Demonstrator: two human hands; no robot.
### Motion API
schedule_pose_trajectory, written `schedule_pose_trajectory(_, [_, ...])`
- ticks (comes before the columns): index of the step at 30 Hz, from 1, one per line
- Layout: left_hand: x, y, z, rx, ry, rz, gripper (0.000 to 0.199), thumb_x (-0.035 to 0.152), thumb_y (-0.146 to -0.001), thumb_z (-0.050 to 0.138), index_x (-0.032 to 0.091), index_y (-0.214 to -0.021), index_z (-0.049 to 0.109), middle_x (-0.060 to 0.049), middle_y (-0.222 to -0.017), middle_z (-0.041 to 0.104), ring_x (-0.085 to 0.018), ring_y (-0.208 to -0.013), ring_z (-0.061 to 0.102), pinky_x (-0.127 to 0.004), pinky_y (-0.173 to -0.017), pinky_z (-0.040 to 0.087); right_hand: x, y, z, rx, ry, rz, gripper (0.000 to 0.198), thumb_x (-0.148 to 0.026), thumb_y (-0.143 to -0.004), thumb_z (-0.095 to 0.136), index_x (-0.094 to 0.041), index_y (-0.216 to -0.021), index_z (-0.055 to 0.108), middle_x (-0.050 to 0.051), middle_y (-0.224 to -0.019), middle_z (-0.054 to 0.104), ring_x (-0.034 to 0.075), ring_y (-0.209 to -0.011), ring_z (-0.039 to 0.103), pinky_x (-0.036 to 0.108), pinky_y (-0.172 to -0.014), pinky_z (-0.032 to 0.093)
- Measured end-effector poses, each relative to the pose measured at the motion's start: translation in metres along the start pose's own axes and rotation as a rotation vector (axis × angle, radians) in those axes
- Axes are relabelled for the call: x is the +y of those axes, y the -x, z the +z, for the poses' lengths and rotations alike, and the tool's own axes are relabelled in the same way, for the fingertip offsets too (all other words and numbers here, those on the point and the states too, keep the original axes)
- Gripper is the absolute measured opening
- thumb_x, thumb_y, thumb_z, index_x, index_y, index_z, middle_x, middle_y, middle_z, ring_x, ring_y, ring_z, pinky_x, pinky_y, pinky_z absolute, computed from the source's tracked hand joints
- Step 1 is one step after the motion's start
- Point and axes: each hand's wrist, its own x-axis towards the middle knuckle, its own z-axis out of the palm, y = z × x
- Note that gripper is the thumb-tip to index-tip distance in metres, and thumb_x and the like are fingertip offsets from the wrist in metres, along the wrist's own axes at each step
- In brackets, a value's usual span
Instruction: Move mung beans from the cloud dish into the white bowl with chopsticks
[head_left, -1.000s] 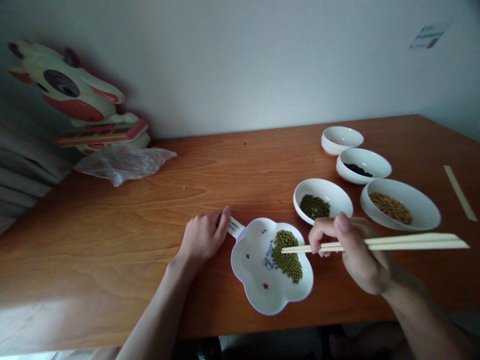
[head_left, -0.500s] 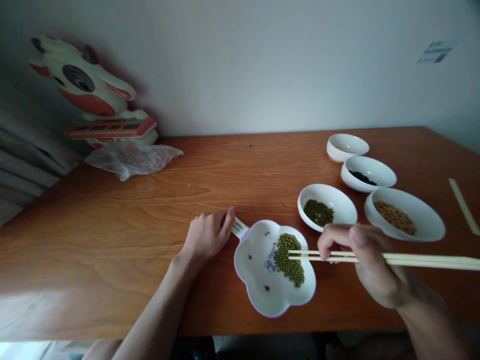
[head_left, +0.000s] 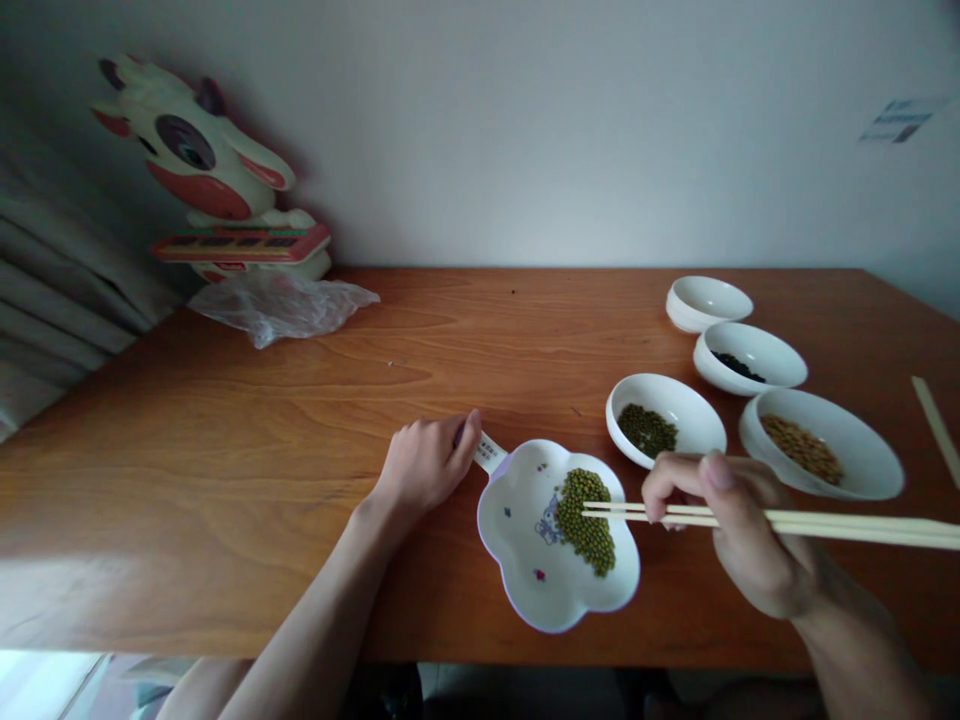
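The flower-shaped dish (head_left: 517, 560) sits near the close edge of the desk (head_left: 300, 480), and the green beans (head_left: 589, 530) lie in its right half, heaped in a band whose long axis runs roughly from the dish's far side toward its near side. To the right of the dish, the right hand (head_left: 750, 530) grasps a pair of chopsticks (head_left: 847, 527) between thumb and fingers; the beans lie directly left of those fingers, and the chopsticks run sideways, crossing the heap's axis. Their tips are slightly parted over the beans; whether they touch any, I cannot tell. This hand is the nearer one to the heap, its wrist low, thumb uppermost, forearm coming in from the dish's near right. At the dish's far left corner, the left hand (head_left: 427, 465) is curled around the handle (head_left: 491, 455), back of the hand up, forearm slanting in from the near left. Just beyond the dish to the right stands a bowl of dark green grains (head_left: 694, 415); farther right of the dish is a bowl of tan beans (head_left: 870, 455), then, farther beyond it, a bowl of black grains (head_left: 772, 355) and another white bowl (head_left: 709, 297). Well beyond the dish to the left lie a crumpled plastic bag (head_left: 289, 310) and, behind that, a cow-shaped toy (head_left: 217, 165).
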Motion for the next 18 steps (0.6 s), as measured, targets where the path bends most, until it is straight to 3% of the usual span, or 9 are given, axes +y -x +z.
schedule_pose_trajectory(7, [0.001,0.000,-0.001,0.007,-0.008,0.009,0.061,0.054,-0.107,0.025,0.020,-0.077,0.066,-0.007,-0.069,0.069,-0.018,-0.058,0.057,-0.030,-0.059,0.022,0.002,0.002,-0.001,0.036,0.015,-0.007,0.061,-0.049,-0.109,0.022,-0.024,-0.072,0.064,0.002,-0.065,0.062,0.018,-0.059,0.053,0.035,-0.060,0.037])
schedule_pose_trajectory(15, [0.001,0.000,-0.001,0.000,-0.007,-0.006,0.062,0.054,-0.107,0.025,0.020,-0.076,0.066,-0.007,-0.070,0.070,-0.018,-0.057,0.057,-0.030,-0.058,0.022,0.008,0.007,-0.003,0.077,-0.135,-0.057,0.070,-0.059,-0.106,0.017,-0.025,-0.072,0.068,0.003,-0.067,0.064,0.021,-0.065,0.059,0.038,-0.067,0.039])
schedule_pose_trajectory(18, [0.001,0.000,-0.001,-0.001,-0.013,0.000,0.062,0.054,-0.107,0.024,0.020,-0.075,0.065,-0.007,-0.071,0.069,-0.018,-0.058,0.057,-0.030,-0.058,0.022,0.009,0.012,-0.014,0.166,-0.103,-0.051,0.074,-0.063,-0.104,0.016,-0.025,-0.070,0.070,0.005,-0.066,0.065,0.023,-0.066,0.060,0.039,-0.066,0.040])
